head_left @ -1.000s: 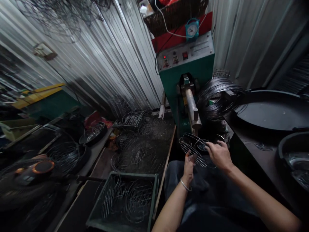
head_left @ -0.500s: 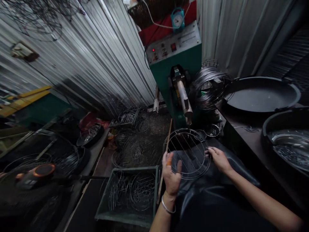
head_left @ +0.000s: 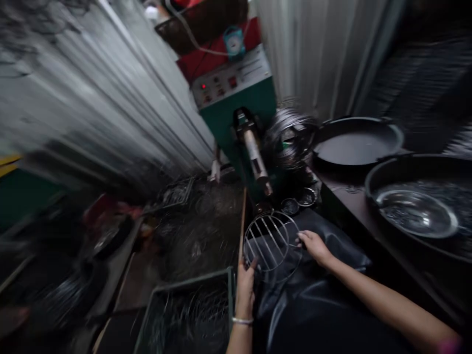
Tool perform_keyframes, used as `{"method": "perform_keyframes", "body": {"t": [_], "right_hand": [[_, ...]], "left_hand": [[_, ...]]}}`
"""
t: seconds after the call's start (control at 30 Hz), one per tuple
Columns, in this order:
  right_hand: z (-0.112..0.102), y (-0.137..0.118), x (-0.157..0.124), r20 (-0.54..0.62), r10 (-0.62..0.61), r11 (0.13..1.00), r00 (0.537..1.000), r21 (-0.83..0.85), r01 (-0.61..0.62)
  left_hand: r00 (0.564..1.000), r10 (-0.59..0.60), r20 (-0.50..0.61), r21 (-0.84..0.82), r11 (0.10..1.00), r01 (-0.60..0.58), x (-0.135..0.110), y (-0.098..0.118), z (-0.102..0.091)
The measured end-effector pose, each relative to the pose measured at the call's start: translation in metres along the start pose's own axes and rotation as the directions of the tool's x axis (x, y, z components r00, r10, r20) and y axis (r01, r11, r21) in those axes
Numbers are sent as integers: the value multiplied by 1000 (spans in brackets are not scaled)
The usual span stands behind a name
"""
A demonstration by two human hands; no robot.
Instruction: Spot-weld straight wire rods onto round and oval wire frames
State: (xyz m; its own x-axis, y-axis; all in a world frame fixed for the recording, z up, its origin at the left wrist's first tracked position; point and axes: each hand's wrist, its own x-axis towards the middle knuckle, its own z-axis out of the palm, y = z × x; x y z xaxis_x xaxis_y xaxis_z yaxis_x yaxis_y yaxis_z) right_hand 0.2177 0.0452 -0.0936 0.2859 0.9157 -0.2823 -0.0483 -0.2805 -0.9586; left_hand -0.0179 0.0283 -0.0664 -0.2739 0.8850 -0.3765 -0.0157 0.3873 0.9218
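A round wire rack [head_left: 272, 242] with parallel bars lies over my lap, which is covered by a black apron [head_left: 313, 290]. My left hand [head_left: 245, 287] grips the rack's near left rim, fingers curled on the wire. My right hand [head_left: 313, 246] pinches the rack's right rim. Just beyond the rack stands a green machine [head_left: 236, 113] with a metal arm [head_left: 256, 160] pointing down toward it.
A green crate [head_left: 184, 314] of wire racks sits at my lower left. More wire racks lie heaped on the floor [head_left: 199, 226]. On the right bench are a coil of wire [head_left: 287, 137], a black pan [head_left: 356, 147] and a basin holding a steel bowl [head_left: 416, 211].
The view swung right and blurred. The rack moved nearer the machine arm; my left hand slid from its middle to its near left rim. My right hand stayed on the right rim.
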Motion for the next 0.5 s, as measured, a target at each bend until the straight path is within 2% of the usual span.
{"method": "perform_keyframes", "body": {"t": [0.1,0.2,0.3,0.37,0.43,0.5], "right_hand": [[-11,-15,-5,-25,-31,998,999,46,33],[-28,-25,-10,3,-84,991,996,106,83],[-42,-25,-20,31,-103,988,994,118,98],[-56,-22,-23,91,-109,993,990,50,105],[-84,-20,-19,157,-136,983,978,-100,153],[-131,-19,-7,122,-189,926,974,-307,218]], "left_hand": [[996,-85,16,-52,995,86,5,-1,2],[995,-103,-1,-71,992,103,5,-2,2],[976,-189,105,-6,982,191,6,-2,3],[947,-279,161,48,960,275,8,-6,4],[930,-338,141,67,941,332,10,-14,5],[937,-329,120,51,944,325,11,-25,6]]}}
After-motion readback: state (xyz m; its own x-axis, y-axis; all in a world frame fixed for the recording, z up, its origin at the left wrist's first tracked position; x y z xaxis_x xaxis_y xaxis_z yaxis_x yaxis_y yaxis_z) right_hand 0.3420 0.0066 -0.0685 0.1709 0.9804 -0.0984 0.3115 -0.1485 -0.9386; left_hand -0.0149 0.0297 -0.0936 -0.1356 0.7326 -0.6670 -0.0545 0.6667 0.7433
